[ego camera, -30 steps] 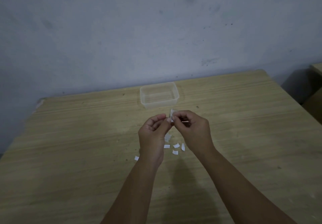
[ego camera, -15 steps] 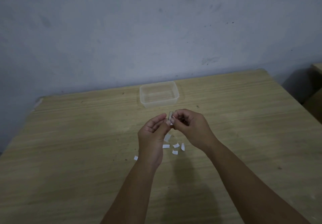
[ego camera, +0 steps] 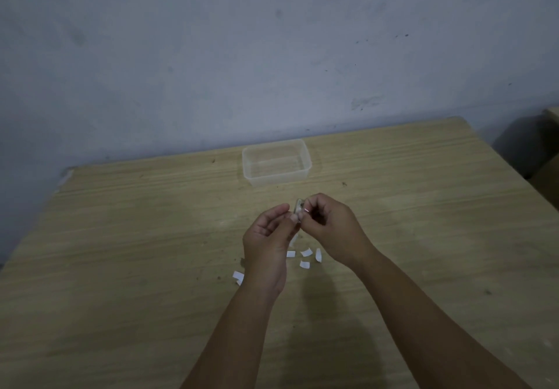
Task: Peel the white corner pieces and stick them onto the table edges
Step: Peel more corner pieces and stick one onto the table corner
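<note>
Reaching forward from the near edge of the frame, two bare forearms converge above the middle of the light wood-grain table (ego camera: pixel 121 267). Small white paper scraps lie flat on the table beneath and between the wrists: one scrap (ego camera: pixel 238 276) just left of the left wrist, and a loose cluster of four scraps (ego camera: pixel 305 257) in the gap between the two hands, none touching a hand. Above these, the left hand (ego camera: pixel 267 248) is held palm up with its fingers curled; thumb and forefinger pinch the lower end of a small white, partly translucent corner piece (ego camera: pixel 299 207). The right hand (ego camera: pixel 329 227) meets it from the right, fingers curled inward, thumb and forefinger tips pinching the same corner piece at its upper part. The piece stands roughly upright between the two sets of fingertips, clear of the table; whether its backing is already separated cannot be told. Beyond the hands, well apart from them, a clear rectangular plastic container (ego camera: pixel 276 174) sits on the table near the far edge. A pale patch (ego camera: pixel 67 174) marks the far left corner of the table. Behind the table rises a stained bluish-grey wall (ego camera: pixel 242 56)
</note>
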